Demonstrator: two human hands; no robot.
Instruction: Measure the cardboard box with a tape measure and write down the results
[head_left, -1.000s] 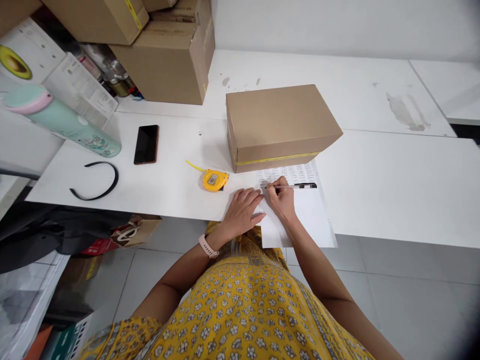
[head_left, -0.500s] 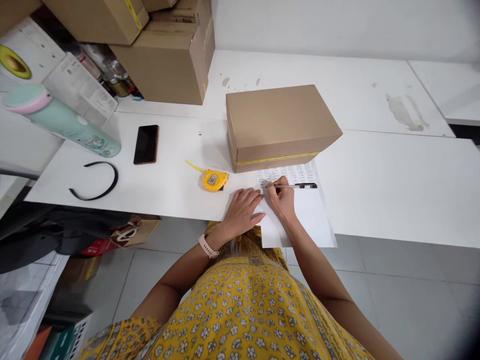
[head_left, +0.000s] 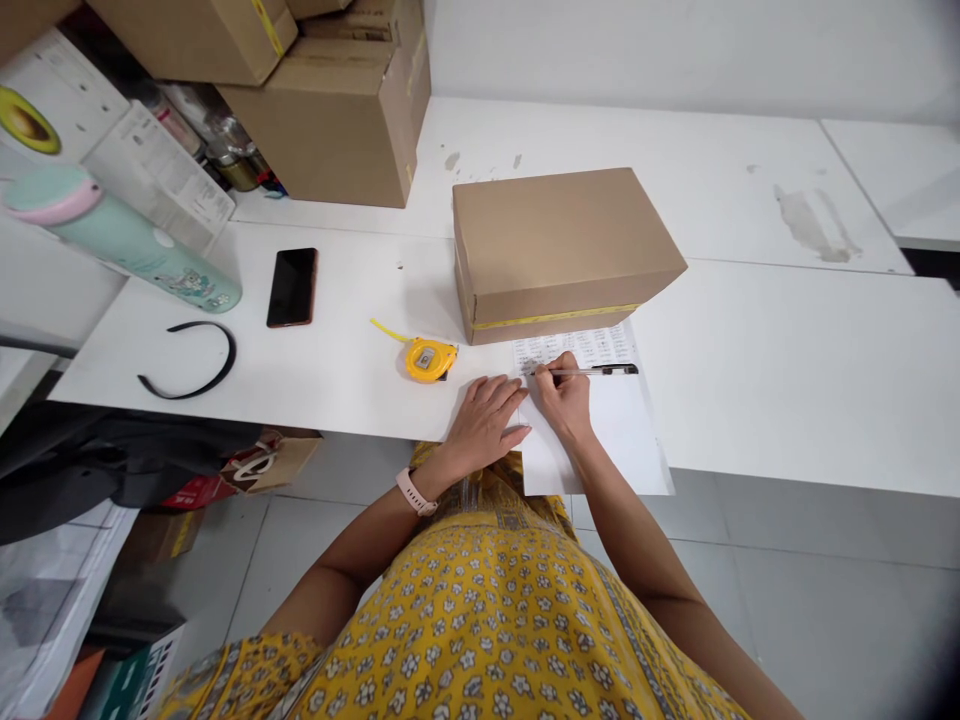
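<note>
A white sheet of paper point(head_left: 622, 425) with printed rows at its top lies at the front edge of the white table point(head_left: 787, 380). My right hand point(head_left: 564, 398) pinches a pen point(head_left: 596, 371), whose tip touches the upper left of the sheet. Fingers spread, my left hand point(head_left: 486, 420) lies flat on the table, pressing the sheet's left edge. A closed brown cardboard box point(head_left: 559, 250) sits just beyond the paper. A yellow tape measure point(head_left: 430, 359) rests left of my left hand.
A black phone point(head_left: 292, 287), a black curved band point(head_left: 187, 360) and a mint-green bottle point(head_left: 120, 240) lie on the table's left part. Larger cardboard boxes point(head_left: 337, 110) are stacked at the back left. Bags and boxes sit on the floor at left.
Almost nothing differs; the pen's rear end has shifted very slightly to the right while both hands stay on the paper.
</note>
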